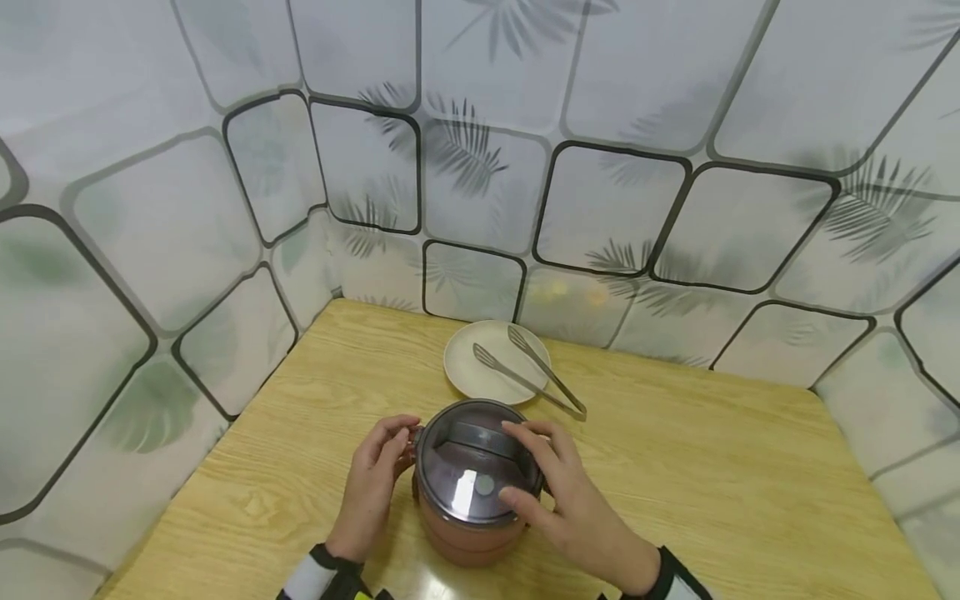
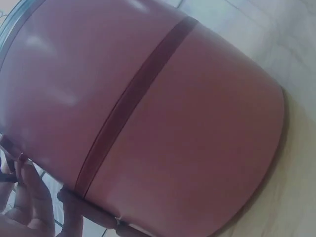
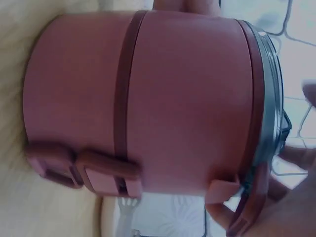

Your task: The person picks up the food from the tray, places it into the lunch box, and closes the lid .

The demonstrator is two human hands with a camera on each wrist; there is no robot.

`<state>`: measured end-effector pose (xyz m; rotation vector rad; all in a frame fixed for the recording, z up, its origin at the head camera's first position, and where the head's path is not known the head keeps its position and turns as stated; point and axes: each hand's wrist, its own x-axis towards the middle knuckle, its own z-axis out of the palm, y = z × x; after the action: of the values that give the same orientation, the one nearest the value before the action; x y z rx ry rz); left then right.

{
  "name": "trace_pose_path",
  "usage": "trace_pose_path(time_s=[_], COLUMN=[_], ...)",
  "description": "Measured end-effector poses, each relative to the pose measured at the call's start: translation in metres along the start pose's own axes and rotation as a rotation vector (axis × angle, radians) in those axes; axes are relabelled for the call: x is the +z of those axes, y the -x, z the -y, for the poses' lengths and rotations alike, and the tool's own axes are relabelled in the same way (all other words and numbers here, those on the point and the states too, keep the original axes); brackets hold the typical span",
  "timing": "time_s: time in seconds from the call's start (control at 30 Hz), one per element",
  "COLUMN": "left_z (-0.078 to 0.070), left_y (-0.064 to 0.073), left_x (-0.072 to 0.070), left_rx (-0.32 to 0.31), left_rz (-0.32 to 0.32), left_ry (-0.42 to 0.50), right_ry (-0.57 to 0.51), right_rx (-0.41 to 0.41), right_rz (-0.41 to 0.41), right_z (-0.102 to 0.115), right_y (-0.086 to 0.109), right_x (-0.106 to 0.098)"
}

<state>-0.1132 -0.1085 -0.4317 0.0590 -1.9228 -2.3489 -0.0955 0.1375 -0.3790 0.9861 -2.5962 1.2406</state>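
A reddish-brown two-tier pot (image 1: 480, 542) stands on the table under a dark, glossy lid (image 1: 438, 479) with a bar handle (image 1: 468, 435) across its top. My left hand (image 1: 375, 475) pinches the left side handle between thumb and fingers; part of that grip is hidden in the left wrist view. Over the lid's right half, my right hand (image 1: 573, 512) is spread, index finger close to the bar handle and thumb near the lid's front right. Side handles (image 3: 111, 177) of both tiers show in the right wrist view. Whether the right fingertips touch the lid, I cannot tell.
Behind the pot lies a white plate (image 1: 461, 367) with metal tongs (image 1: 573, 400) across it, their hinged end jutting past the rim to the right. The wooden table (image 1: 690, 467) meets patterned walls (image 1: 480, 192) at the back and sides.
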Motion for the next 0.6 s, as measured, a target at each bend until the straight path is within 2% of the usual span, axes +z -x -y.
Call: trace_pose_path(time_s=[0.1, 0.2, 0.37, 0.47, 0.6], left_z=[0.002, 0.004, 0.007, 0.010, 0.012], left_y=[-0.001, -0.001, 0.001, 0.003, 0.005], left_x=[-0.001, 0.000, 0.001, -0.002, -0.007], left_rx=[-0.003, 0.003, 0.014, 0.025, 0.056], left_rz=[0.031, 0.066, 0.085, 0.084, 0.116], left_ry=[-0.016, -0.026, -0.010, 0.018, 0.029], right_ry=[-0.051, -0.057, 0.025, 0.078, 0.084], right_rx=[0.034, 0.071, 0.124, 0.126, 0.120], right_rz=[-0.060, -0.081, -0.095, -0.113, -0.098], right_z=[-0.003, -0.006, -0.009, -0.010, -0.011], right_y=[-0.001, -0.004, -0.005, -0.007, -0.010], right_x=[0.003, 0.009, 0.017, 0.018, 0.017])
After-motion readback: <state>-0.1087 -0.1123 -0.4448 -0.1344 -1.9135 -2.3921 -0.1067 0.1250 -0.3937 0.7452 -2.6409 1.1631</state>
